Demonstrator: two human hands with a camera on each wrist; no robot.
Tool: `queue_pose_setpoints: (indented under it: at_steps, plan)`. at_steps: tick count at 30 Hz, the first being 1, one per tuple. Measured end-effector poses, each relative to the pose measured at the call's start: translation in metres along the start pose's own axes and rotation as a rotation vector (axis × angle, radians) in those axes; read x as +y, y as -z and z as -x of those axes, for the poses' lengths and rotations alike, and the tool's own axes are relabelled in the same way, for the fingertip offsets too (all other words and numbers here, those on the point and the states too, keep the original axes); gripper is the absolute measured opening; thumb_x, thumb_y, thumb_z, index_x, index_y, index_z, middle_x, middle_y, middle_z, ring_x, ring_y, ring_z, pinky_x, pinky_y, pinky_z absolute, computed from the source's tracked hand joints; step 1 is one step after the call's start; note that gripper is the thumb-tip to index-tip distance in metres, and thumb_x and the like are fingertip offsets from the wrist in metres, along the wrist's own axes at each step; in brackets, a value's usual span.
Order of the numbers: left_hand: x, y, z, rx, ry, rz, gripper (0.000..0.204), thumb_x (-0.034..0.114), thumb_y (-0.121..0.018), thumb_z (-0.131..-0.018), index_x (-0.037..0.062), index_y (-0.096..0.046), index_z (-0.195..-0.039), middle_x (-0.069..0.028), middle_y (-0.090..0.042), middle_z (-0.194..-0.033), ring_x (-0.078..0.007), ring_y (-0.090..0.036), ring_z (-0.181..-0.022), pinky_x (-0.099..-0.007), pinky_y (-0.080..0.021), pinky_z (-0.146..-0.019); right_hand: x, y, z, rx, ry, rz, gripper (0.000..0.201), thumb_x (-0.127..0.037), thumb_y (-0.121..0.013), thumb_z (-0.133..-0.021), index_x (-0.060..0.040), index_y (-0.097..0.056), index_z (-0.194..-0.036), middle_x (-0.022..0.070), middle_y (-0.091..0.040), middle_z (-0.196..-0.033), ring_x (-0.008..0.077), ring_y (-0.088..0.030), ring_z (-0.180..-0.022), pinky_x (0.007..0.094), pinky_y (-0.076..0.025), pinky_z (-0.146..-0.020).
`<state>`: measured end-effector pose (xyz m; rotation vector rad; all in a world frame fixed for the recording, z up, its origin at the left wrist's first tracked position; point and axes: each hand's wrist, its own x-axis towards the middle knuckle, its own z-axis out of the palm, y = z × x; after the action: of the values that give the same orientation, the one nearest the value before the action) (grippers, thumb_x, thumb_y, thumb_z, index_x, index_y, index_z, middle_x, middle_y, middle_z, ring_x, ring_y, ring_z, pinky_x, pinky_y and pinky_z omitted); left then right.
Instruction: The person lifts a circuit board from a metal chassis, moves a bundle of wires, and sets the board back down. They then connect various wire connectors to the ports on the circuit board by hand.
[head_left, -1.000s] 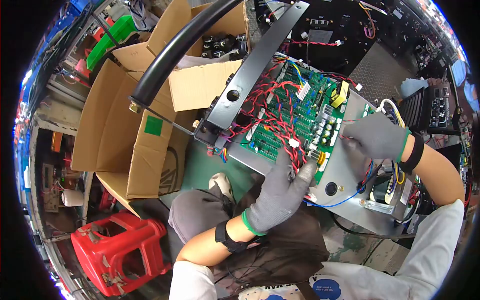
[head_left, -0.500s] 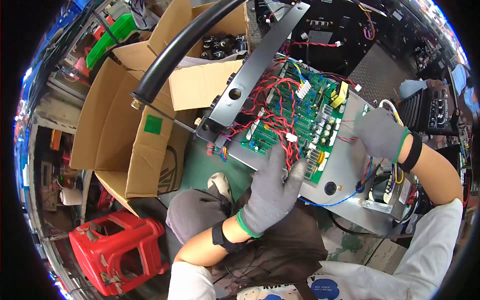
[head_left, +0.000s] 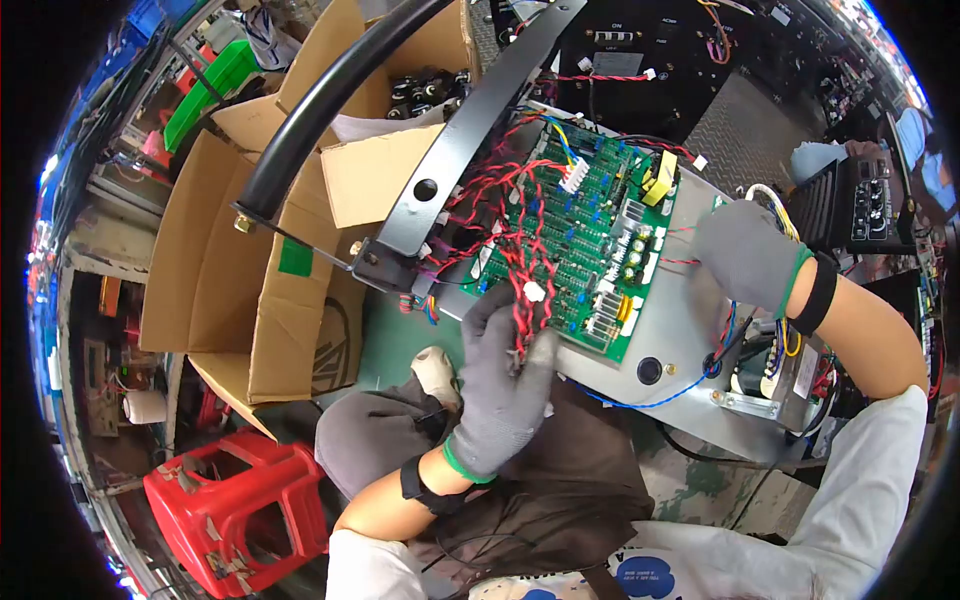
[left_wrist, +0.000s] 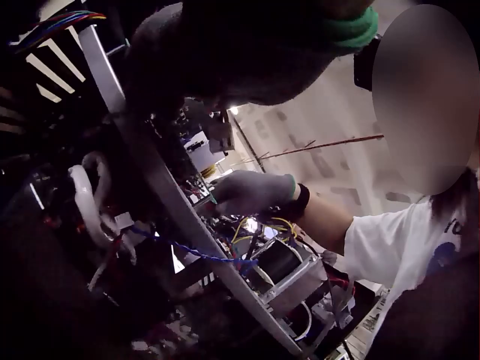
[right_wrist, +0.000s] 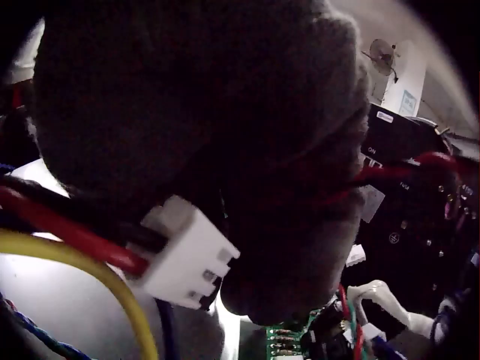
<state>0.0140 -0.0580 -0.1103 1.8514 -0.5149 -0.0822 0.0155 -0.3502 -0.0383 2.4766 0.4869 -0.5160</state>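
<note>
A green circuit board (head_left: 600,185) lies on a grey metal plate (head_left: 640,392). Bundled red and black twisted wires (head_left: 522,262) run over its left part. My gloved left hand (head_left: 500,390) grips the lower ends of this bundle at the board's near left corner, below a white plug (head_left: 534,292). Thin red wires (head_left: 680,262) stretch from the board's right edge to my gloved right hand (head_left: 750,255), whose curled fingers hold them. In the right wrist view, a white connector (right_wrist: 191,259) with red and black leads sits right at those fingers.
A black curved handle (head_left: 335,110) on a metal bracket (head_left: 480,130) rises at the left of the board. Open cardboard boxes (head_left: 225,250) and a red stool (head_left: 240,510) stand farther left. A transformer (head_left: 760,375) sits at the plate's right, and a black panel (head_left: 640,100) behind.
My left hand has drawn the wire bundle left and toward me, off the board's near edge. The right hand stays beside the board's right edge. The whole head view has shifted slightly.
</note>
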Motion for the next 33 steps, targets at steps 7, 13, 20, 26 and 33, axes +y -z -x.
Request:
queue_pose_setpoints:
  at_steps: [7, 13, 20, 26, 33]
  plan:
    - [-0.002, 0.010, 0.006, 0.033, 0.308, 0.380, 0.029, 0.014, -0.057, -0.091, 0.0009, -0.054, -0.117, -0.0055, -0.058, -0.098, -0.0138, -0.057, -0.084, -0.0248, -0.045, -0.075, 0.005, -0.008, 0.008, 0.176, 0.070, -0.354, 0.014, -0.013, -0.060, -0.071, -0.0028, -0.066, -0.079, 0.0163, -0.063, -0.075, 0.0324, -0.066, -0.068, 0.0411, -0.052, -0.061]
    - [0.021, 0.016, -0.003, 0.047, 0.582, 0.676, 0.036, 0.032, -0.057, -0.094, 0.0031, -0.052, -0.115, -0.0028, -0.058, -0.074, -0.0084, -0.054, -0.061, -0.0216, -0.042, -0.051, 0.010, -0.004, 0.004, 0.061, -0.042, -0.525, 0.017, -0.014, -0.062, -0.069, -0.0083, -0.063, -0.086, 0.0139, -0.064, -0.075, 0.0328, -0.064, -0.069, 0.0426, -0.049, -0.061]
    - [0.003, 0.025, -0.003, -0.044, 0.607, 0.868, 0.041, 0.031, -0.054, -0.096, 0.0028, -0.049, -0.125, -0.0047, -0.062, -0.089, -0.0107, -0.057, -0.066, -0.0243, -0.047, -0.054, 0.027, 0.023, 0.008, 0.086, -0.062, -0.517, 0.017, -0.017, -0.059, -0.074, -0.0102, -0.069, -0.087, 0.0127, -0.066, -0.079, 0.0323, -0.065, -0.077, 0.0430, -0.051, -0.068]
    - [-0.003, 0.019, 0.000, 0.092, 0.524, 0.860, 0.039, 0.028, -0.048, -0.099, 0.0063, -0.041, -0.131, -0.0077, -0.062, -0.088, -0.0124, -0.059, -0.061, -0.0235, -0.047, -0.048, 0.028, 0.033, 0.009, 0.262, -0.038, -0.592, 0.014, -0.020, -0.057, -0.078, -0.0102, -0.068, -0.078, 0.0124, -0.064, -0.074, 0.0323, -0.064, -0.071, 0.0445, -0.050, -0.064]
    - [-0.002, 0.022, -0.020, 0.192, 0.582, 0.775, 0.039, 0.022, -0.055, -0.095, 0.0086, -0.043, -0.130, -0.0055, -0.064, -0.083, -0.0077, -0.056, -0.055, -0.0201, -0.041, -0.039, 0.017, 0.013, 0.003, 0.096, -0.008, -0.568, 0.013, -0.020, -0.056, -0.076, -0.0111, -0.067, -0.075, 0.0111, -0.063, -0.070, 0.0306, -0.063, -0.068, 0.0418, -0.050, -0.062]
